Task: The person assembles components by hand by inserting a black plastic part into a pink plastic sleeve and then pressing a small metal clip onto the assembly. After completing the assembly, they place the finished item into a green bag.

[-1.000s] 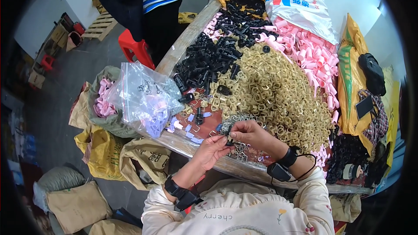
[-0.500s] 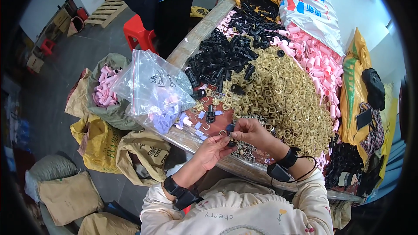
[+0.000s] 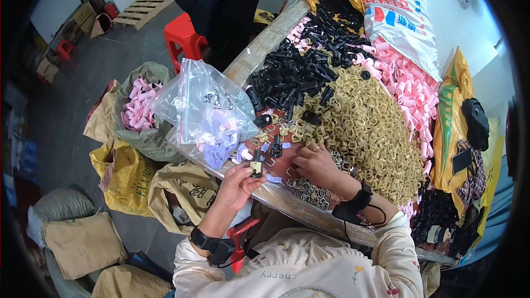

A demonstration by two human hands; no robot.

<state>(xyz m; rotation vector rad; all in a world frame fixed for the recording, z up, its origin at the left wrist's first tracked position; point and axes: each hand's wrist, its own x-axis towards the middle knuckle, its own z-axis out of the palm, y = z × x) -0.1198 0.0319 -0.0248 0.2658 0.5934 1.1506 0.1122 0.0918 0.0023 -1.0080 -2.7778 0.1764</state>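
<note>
Pinched upright in my left hand (image 3: 236, 189) is a black plastic fitting (image 3: 256, 168) with a gold-coloured square ring around it, over the table's front edge. My right hand (image 3: 317, 166) reaches down to the reddish tabletop, its fingers bent and drawn together; whatever lies between the fingertips is hidden. Beside it spreads a large heap of gold-coloured metal rings (image 3: 359, 127). Small silver metal rings (image 3: 309, 192) lie below that wrist. Another black fitting (image 3: 276, 147) stands between my hands, near some small lilac plastic pieces (image 3: 273, 178).
A clear zip bag (image 3: 207, 99) of lilac pieces sits at the table's left edge. Black fittings (image 3: 287, 74) and pink plastic parts (image 3: 408, 88) are heaped farther back. Sacks (image 3: 124, 179) stand on the floor at left. A person (image 3: 207, 0) stands beyond the table near a red stool (image 3: 185, 36).
My hands were together and have moved apart. The left went left and up with the black fitting; the right moved slightly up to the tabletop by the gold rings. The view shifted slightly.
</note>
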